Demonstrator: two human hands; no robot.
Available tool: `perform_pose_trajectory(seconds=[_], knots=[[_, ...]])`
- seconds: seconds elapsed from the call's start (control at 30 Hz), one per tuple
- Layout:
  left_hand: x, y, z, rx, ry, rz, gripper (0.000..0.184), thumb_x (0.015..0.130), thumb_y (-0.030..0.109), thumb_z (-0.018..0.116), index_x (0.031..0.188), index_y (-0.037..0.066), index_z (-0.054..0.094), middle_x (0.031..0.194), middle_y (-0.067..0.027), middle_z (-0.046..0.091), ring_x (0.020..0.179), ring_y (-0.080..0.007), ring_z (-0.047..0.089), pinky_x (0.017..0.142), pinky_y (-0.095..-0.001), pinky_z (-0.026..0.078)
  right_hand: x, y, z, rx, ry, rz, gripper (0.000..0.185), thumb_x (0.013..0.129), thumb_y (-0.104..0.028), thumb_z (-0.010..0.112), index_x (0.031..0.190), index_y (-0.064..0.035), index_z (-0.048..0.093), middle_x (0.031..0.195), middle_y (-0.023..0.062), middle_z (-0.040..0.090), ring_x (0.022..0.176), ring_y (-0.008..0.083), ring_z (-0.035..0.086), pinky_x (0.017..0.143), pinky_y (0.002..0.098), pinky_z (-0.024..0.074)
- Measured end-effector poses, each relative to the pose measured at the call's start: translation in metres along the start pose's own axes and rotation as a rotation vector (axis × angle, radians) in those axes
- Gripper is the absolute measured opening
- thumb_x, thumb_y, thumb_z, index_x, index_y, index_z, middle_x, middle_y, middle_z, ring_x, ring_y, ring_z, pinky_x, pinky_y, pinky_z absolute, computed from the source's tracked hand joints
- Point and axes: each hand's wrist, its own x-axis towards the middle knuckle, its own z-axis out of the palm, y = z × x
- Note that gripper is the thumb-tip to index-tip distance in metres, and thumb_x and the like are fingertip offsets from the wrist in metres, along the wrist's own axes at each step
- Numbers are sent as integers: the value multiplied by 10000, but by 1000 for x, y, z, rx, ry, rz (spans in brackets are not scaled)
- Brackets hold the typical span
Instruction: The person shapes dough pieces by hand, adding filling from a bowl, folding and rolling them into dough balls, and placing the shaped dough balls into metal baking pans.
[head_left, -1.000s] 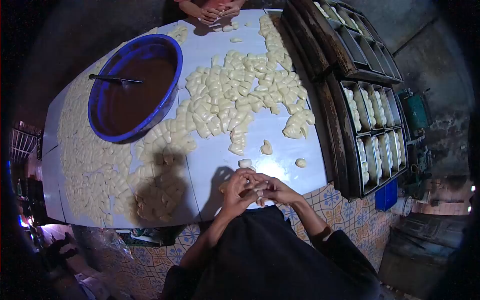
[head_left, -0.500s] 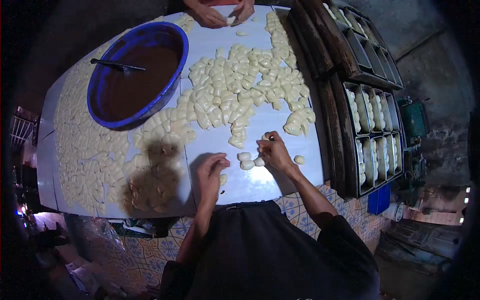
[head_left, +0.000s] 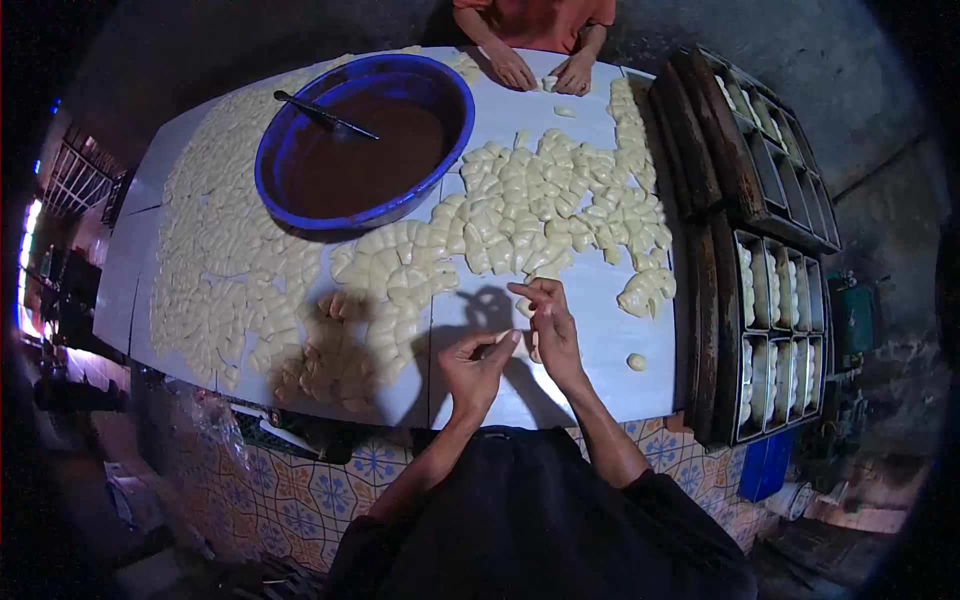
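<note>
Both hands are raised close together over the near side of the white table [head_left: 600, 395]. My left hand [head_left: 474, 377] is closed, thumb and fingertips pinched at a small pale piece of dough [head_left: 506, 338], mostly hidden by the fingers. Just to its right, my right hand [head_left: 552, 335] has its index finger stretched out and its fingers apart; I see nothing gripped in it. Another dough piece [head_left: 523, 308] shows beside the right fingers, partly covered. A single dough ball [head_left: 636, 362] lies on the table farther right.
Many cut dough pieces [head_left: 510, 215] spread across the table. A blue basin [head_left: 465, 125] of brown contents holds a dark-handled tool [head_left: 310, 108]. Stacked trays of metal moulds [head_left: 785, 330], some with dough, stand right. Across the table, another person's hands [head_left: 572, 73] handle dough.
My hands have come together: the left moved towards the right and now pinches, while the right has opened out its index finger. The head view has shifted, showing more of the other person.
</note>
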Motion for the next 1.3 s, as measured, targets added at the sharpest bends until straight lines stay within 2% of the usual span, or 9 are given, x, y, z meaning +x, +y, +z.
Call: perform_pose_trajectory(seconds=[0.17,0.33,0.47,0.53,0.63,0.83,1.03,1.17,1.3], knots=[[22,-33,-16,-1182,-357,-574,286,917,206,581,1136,23,597,1122,-79,621,1017,-167,589,876,-297,484,1,29,15,-216,-301,-258,554,835,-423,649,1213,-28,555,1219,122,472,1212,270,395,1035,434,289],[80,20,-22,-1456,-896,-277,966,739,705,604,1315,-52,434,1271,-174,527,1182,-291,494,1015,-413,389,25,64,-7,407,-609,204,1237,654,-727,684,1514,-118,36,1452,99,269,1217,184,386,981,362,370],[216,92,-59,-347,-184,224,666,970,550,371,1126,-50,615,1013,-138,668,915,-236,629,834,-342,481,48,34,1,550,-362,212,1375,482,-813,683,1521,-231,-5,1485,30,237,1214,160,388,899,346,417],[291,93,-78,314,141,377,734,959,605,329,950,-30,697,707,-56,627,659,-148,605,629,-299,470,53,38,-3,485,-294,212,1320,545,-751,718,1522,-222,4,1479,29,258,1208,152,401,891,338,427],[325,80,-89,521,-303,-169,959,884,755,164,1051,-40,672,617,-27,560,580,-167,578,613,-300,475,56,33,4,670,-250,256,1214,634,-633,767,1521,-232,41,1478,36,276,1214,149,416,895,346,432],[296,77,-71,602,-146,-22,922,907,721,176,1265,-46,541,1218,-155,608,1121,-253,551,930,-348,434,56,74,-5,727,-243,271,990,807,-485,692,1520,-193,69,1448,84,347,1148,180,474,896,379,451],[140,55,-14,-429,-435,-251,490,966,232,494,1401,25,401,1012,-80,642,943,-133,595,778,-248,462,67,61,14,947,-143,404,363,947,-103,554,1261,67,488,1122,91,619,927,120,583,802,247,488],[79,25,17,64,3,332,731,802,-80,590,1447,39,267,922,-104,629,898,-153,621,800,-310,492,41,45,17,397,223,308,214,943,-90,560,1079,64,621,943,51,636,825,114,598,776,248,478],[47,7,14,330,1,272,777,797,-72,609,1472,99,266,904,-165,669,863,-170,664,753,-321,517,9,35,2,95,64,189,253,952,-96,548,1144,59,602,966,84,638,873,145,612,708,292,546]])
